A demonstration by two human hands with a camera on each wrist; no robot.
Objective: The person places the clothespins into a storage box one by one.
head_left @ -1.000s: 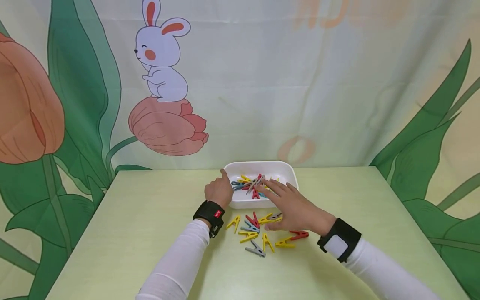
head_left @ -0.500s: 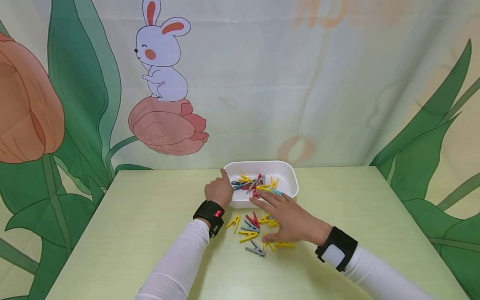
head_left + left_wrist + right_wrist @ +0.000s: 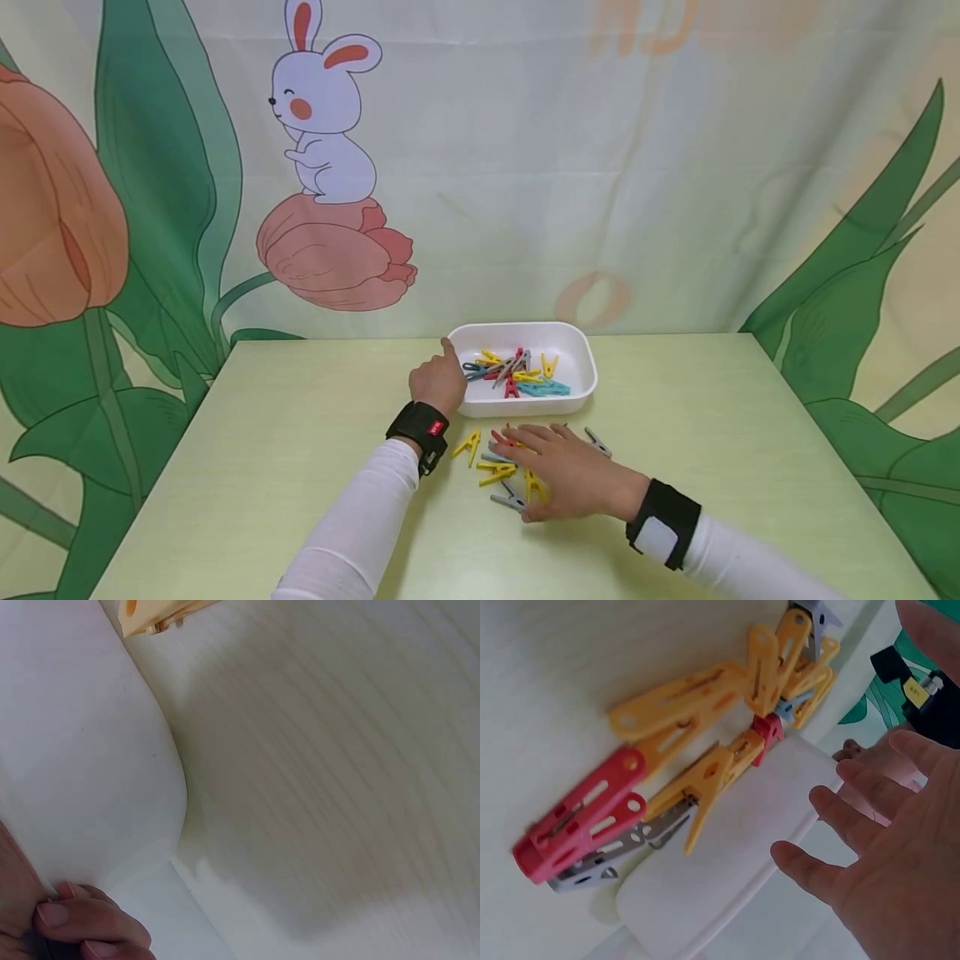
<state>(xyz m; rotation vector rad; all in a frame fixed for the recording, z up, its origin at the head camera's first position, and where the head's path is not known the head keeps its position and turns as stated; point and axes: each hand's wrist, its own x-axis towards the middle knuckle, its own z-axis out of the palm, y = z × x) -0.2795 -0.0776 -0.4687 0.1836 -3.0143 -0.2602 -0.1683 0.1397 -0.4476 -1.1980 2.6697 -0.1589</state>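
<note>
A white plastic tray (image 3: 525, 407) holding several yellow, red, grey and blue clothespins stands at the back of the table. My left hand (image 3: 438, 385) grips its left end; in the left wrist view, curled fingers (image 3: 94, 921) lie at the tray wall (image 3: 97, 765). In front, my right hand (image 3: 577, 471) hovers palm down, fingers spread, over loose clothespins, hiding some. Those showing include yellow clothespins (image 3: 497, 472) and a grey clothespin (image 3: 508, 499). In the right wrist view, a red clothespin (image 3: 570, 821) lies beside yellow ones, and the hand (image 3: 892, 847) holds nothing.
A separate grey clothespin (image 3: 597, 442) lies right of the hand, near the tray's front. The pale green table (image 3: 315, 433) ends at a hanging cloth (image 3: 480, 192) printed with a rabbit and tulips, just behind the tray.
The right hand has moved from above the tray towards the front, over the loose clothespins. Teal clothespins in the tray are now uncovered; red and yellow ones on the right are hidden. Left hand unmoved.
</note>
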